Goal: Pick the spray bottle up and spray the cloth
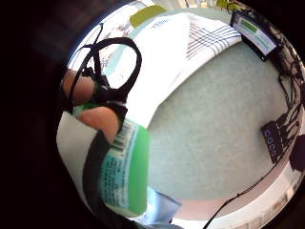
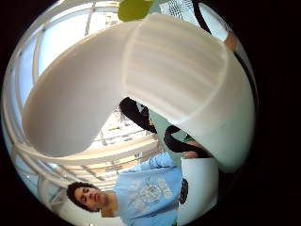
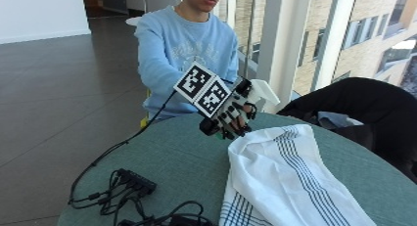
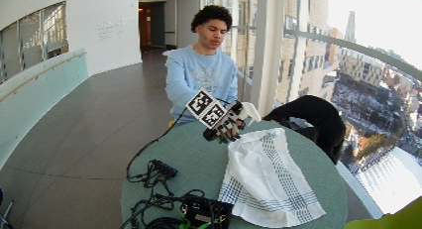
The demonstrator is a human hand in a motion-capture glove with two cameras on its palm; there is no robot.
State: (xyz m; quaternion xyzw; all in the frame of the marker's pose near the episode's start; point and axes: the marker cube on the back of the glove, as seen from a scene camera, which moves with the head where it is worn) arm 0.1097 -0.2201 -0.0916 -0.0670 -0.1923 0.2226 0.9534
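Got my fingers point(image 3: 229, 119) curled round the spray bottle point(image 1: 125, 167), held up over the tabletop point(image 3: 176, 157) just beside the striped cloth point(image 3: 287, 177). Green label has a barcode, print's too small to read.

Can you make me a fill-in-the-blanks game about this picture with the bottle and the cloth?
1. The gloved right hand holds a spray ____.
2. The white cloth has dark blue ____.
3. The cloth lies on a round ____ table.
4. The spray bottle's label is ____.

Missing words: bottle; stripes; green; green
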